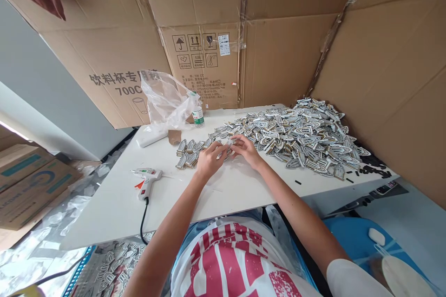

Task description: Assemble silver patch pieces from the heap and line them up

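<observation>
Two bare hands meet over the middle of the white rectangular tabletop (114,204) in the head view, the only view there is. The left hand (210,158) is curled, its fingers closed round a small flat silver-and-white arch-shaped badge piece (228,143), and the right hand (245,147) pinches the same piece from the other side, so both hands grip it between them just above the table surface; the piece is too small to tell whether it is one layer or two pressed together. Just beyond the hands, to their left, lies a short row of the same arch-shaped pieces stacked in small bundles (190,152), and to the right spreads a large loose heap of silver-and-white arch pieces (303,137) reaching toward the table's far right corner, with small black offcuts (372,171) scattered at its near edge. A white hot-glue gun with an orange trigger (148,181) lies on its side well to the left of the hands, its black cord (142,222) running off the near edge. Farther back stand a small clear plastic bottle with a green label (198,116), a crumpled clear plastic bag (167,100), and brown cardboard box walls (278,32). The step in hand looks like aligning or pressing one piece taken from the heap; as a judgement, the next move calls for a steady pinch and setting the piece squarely with the bundled row.
</observation>
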`<move>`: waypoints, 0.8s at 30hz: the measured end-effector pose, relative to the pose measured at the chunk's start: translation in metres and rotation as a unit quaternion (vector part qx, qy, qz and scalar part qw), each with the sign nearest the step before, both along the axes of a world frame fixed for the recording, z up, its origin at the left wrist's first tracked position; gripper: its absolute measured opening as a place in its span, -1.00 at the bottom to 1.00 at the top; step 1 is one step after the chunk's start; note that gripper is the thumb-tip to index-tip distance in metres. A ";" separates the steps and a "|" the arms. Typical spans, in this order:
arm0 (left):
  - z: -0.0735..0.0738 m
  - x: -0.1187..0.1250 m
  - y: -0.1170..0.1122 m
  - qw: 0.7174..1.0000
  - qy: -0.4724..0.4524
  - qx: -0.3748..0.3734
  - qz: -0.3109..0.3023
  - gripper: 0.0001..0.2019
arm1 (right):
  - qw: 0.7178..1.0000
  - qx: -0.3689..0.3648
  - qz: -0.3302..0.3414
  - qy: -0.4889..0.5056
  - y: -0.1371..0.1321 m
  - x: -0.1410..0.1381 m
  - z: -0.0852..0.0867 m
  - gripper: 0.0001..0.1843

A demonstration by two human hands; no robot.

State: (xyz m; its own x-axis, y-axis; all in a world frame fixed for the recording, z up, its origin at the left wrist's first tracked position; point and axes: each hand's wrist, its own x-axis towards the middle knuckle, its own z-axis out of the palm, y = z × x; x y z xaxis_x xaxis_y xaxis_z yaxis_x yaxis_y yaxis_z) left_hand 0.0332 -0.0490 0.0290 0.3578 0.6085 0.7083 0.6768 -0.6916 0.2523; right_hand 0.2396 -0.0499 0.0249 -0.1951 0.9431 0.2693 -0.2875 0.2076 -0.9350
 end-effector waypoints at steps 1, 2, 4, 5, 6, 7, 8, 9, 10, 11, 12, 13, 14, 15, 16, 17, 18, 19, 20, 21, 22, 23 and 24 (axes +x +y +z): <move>0.001 0.001 -0.001 1.000 0.001 -0.003 0.001 -0.70 | 1.000 -0.001 0.000 0.001 0.000 0.000 0.001 -0.49; 0.001 0.001 -0.002 1.000 0.001 -0.005 0.001 -0.70 | 1.000 -0.003 0.001 0.003 -0.001 0.001 0.001 -0.48; 0.002 0.002 -0.004 1.000 0.001 -0.009 0.003 -0.70 | 1.000 -0.006 0.001 0.008 -0.001 0.001 0.003 -0.48; 0.003 0.002 -0.005 1.000 0.000 -0.011 0.003 -0.70 | 1.000 -0.008 0.002 0.011 -0.002 0.002 0.003 -0.47; 0.003 0.003 -0.006 1.000 -0.001 -0.013 0.005 -0.70 | 1.000 -0.009 0.001 0.014 -0.002 0.002 0.003 -0.47; 0.004 0.003 -0.006 1.000 -0.004 -0.015 0.007 -0.70 | 1.000 -0.011 0.001 0.017 -0.002 0.002 0.003 -0.47; 0.004 0.003 -0.006 1.000 -0.008 -0.018 0.009 -0.70 | 1.000 -0.014 0.001 0.021 -0.002 0.002 0.003 -0.47; 0.005 0.003 -0.006 1.000 -0.014 -0.020 0.010 -0.71 | 1.000 -0.016 0.001 0.024 -0.001 0.002 0.003 -0.47; 0.005 0.003 -0.006 1.000 -0.021 -0.022 0.009 -0.71 | 0.999 -0.019 0.000 0.028 -0.001 0.002 0.003 -0.47; 0.005 0.003 -0.006 0.999 -0.029 -0.023 0.007 -0.71 | 0.999 -0.023 -0.001 0.031 -0.001 0.002 0.002 -0.47; 0.006 0.003 -0.006 0.999 -0.037 -0.023 0.004 -0.72 | 0.999 -0.027 -0.002 0.033 -0.001 0.002 0.002 -0.47; 0.006 0.003 -0.006 0.999 -0.043 -0.024 0.001 -0.73 | 0.999 -0.032 -0.003 0.034 -0.001 0.002 0.002 -0.47; 0.006 0.004 -0.005 0.999 -0.048 -0.026 -0.002 -0.73 | 0.999 -0.035 -0.005 0.035 -0.001 0.002 0.002 -0.47; 0.006 0.004 -0.005 0.998 -0.051 -0.028 -0.003 -0.73 | 0.999 -0.038 -0.006 0.036 -0.001 0.001 0.002 -0.46; 0.006 0.004 -0.005 0.998 -0.055 -0.029 -0.004 -0.73 | 0.999 -0.040 -0.007 0.037 -0.001 0.001 0.002 -0.46; 0.006 0.004 -0.005 0.998 -0.058 -0.029 -0.004 -0.73 | 0.998 -0.040 -0.008 0.038 -0.001 0.001 0.002 -0.46; 0.007 0.004 -0.005 0.998 -0.062 -0.028 -0.004 -0.72 | 0.998 -0.040 -0.008 0.039 -0.002 0.001 0.002 -0.46; 0.007 0.004 -0.005 0.997 -0.066 -0.027 -0.004 -0.72 | 0.998 -0.040 -0.009 0.039 -0.002 0.001 0.002 -0.46; 0.007 0.004 -0.005 0.997 -0.070 -0.027 -0.003 -0.72 | 0.998 -0.040 -0.010 0.038 -0.002 0.001 0.003 -0.46; 0.008 0.003 -0.004 0.997 -0.073 -0.027 -0.003 -0.72 | 0.998 -0.041 -0.009 0.037 -0.002 0.001 0.003 -0.46; 0.008 0.003 -0.004 0.997 -0.075 -0.027 -0.004 -0.73 | 0.998 -0.041 -0.008 0.037 -0.002 0.001 0.003 -0.45; 0.009 0.003 -0.004 0.997 -0.077 -0.028 -0.005 -0.74 | 0.998 -0.041 -0.005 0.038 -0.002 0.001 0.003 -0.44; 0.010 0.002 -0.004 0.996 -0.078 -0.029 -0.006 -0.74 | 0.998 -0.041 -0.001 0.039 -0.002 0.001 0.002 -0.44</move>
